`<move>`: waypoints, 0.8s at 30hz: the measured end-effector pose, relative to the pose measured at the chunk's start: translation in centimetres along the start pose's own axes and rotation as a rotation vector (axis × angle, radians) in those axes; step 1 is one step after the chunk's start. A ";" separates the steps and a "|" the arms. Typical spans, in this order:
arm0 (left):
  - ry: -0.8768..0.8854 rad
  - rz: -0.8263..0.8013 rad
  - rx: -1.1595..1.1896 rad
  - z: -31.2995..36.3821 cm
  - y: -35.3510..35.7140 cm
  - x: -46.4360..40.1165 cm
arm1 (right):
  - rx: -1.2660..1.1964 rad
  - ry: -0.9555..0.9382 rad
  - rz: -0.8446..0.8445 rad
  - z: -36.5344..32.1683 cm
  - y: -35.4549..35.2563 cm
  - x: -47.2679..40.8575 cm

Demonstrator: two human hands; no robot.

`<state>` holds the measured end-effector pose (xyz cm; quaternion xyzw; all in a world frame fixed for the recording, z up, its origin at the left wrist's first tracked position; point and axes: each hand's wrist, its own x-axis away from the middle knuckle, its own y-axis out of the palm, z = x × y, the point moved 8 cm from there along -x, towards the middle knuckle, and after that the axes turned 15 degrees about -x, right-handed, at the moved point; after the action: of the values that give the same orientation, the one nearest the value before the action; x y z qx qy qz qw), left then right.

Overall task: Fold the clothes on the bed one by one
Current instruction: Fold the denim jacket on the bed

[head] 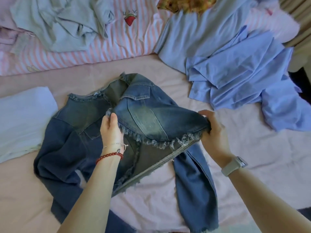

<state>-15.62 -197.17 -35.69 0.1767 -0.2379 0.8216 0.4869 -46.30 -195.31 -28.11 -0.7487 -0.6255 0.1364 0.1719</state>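
— Pink bed sheet (168, 195) underneath; what are you gripping?
— Your left hand (111, 132) and right hand (212, 132) pinch the frayed blue denim jacket (151, 121) front panel, lifting it to fold across the body lying mid-bed.

pink bedsheet (252, 148), pink-and-white striped duvet (117, 44) with strawberry motif (130, 20), curtain (299, 12) at top right

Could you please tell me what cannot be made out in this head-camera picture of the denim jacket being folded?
- Right hand fingertips: tucked under the denim jacket hem, head view.
- Jacket's left sleeve end: covered by the left forearm and cut by the bottom edge.
- Yellow patterned cloth: cut by the top edge.
- Grey garment: crumpled, type unclear.
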 end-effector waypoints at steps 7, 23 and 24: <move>-0.283 -0.078 -0.500 -9.0 -1.0 3.4 | 0.663 0.181 -0.640 7.1 2.4 4.2; -0.644 -0.542 0.050 -3.9 6.7 -2.8 | 0.427 0.256 -0.346 7.1 8.8 1.0; -0.600 -0.543 0.072 -3.1 7.0 -2.9 | 0.456 0.256 -0.384 7.2 9.2 0.8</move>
<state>-20.60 -200.39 -41.33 0.4821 -0.2852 0.5830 0.5886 -41.00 -195.39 -38.59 -0.5703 -0.6819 0.1430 0.4351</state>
